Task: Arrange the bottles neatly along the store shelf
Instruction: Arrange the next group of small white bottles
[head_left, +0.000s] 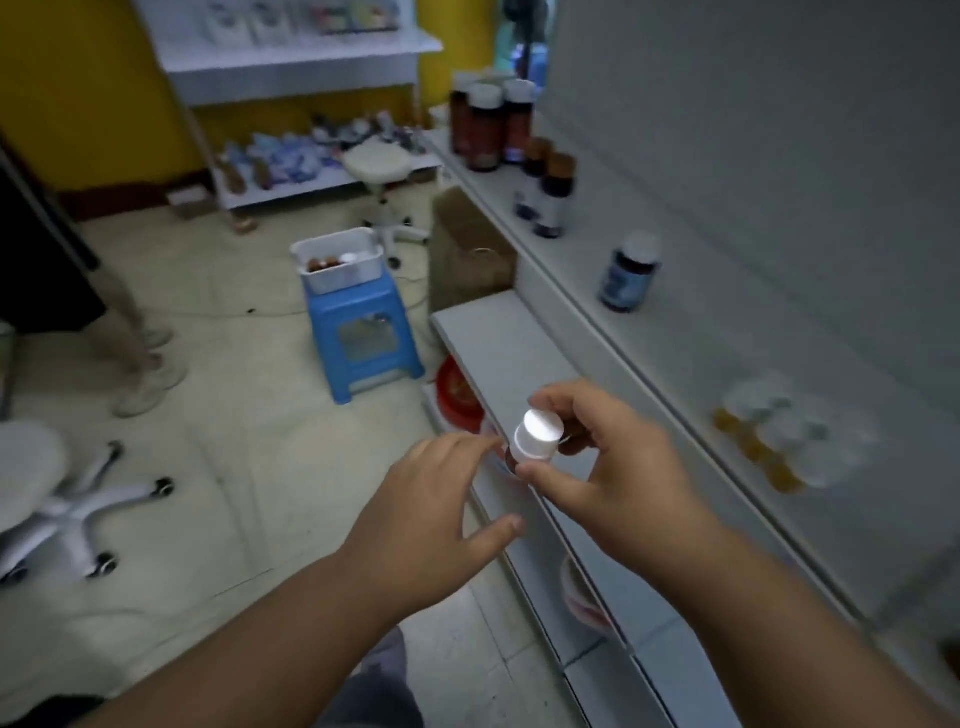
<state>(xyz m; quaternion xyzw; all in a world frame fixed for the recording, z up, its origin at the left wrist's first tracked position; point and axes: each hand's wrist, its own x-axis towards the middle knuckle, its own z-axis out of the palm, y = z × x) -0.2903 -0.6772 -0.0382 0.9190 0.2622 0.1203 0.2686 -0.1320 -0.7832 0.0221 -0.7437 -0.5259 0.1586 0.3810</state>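
Observation:
My right hand (597, 467) pinches a small brown bottle with a white cap (537, 441) between thumb and fingers, held over the lower shelf (509, 338). My left hand (431, 509) hovers just left of the bottle with fingers spread, its fingertips close to the bottle. On the upper shelf (675, 332) stand tall brown bottles with white caps (491, 124), two dark bottles with brown caps (548, 189) and a lone blue-labelled bottle (628, 273). A blurred group of orange bottles (763, 447) sits nearer on that shelf.
A white tub with more bottles (337, 260) rests on a blue stool (363, 343) on the floor. A brown cardboard box (467, 249) stands by the shelf end. White wheeled stools (384, 166) (62, 509) and another person's legs (140, 353) are at left.

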